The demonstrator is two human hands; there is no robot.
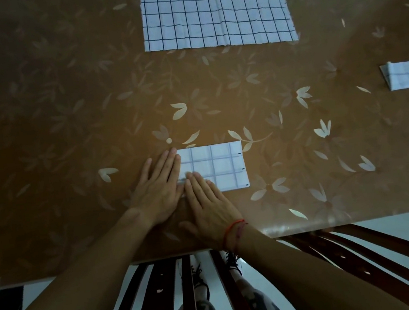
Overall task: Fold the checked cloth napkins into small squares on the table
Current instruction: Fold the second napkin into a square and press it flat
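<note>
Nearest me, my left hand (pixel 158 188) and right hand (pixel 208 206) lie flat with fingers straight, gripping nothing, pressing the left end of the folded napkin (pixel 221 165) on the worktop (pixel 66 125). Its right end lies free. I judge that lifting both palms together could let the layers spring or slide on the glossy surface, skewing the next fold. Farther right sits a finished square (pixel 405 76); farthest, the unfolded napkin (pixel 216 9).

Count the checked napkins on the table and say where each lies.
3. A spread napkin lies at the far edge; a part-folded napkin lies near the front, pressed by the left hand and right hand; a folded square sits at the right. Others may lie outside view.
</note>
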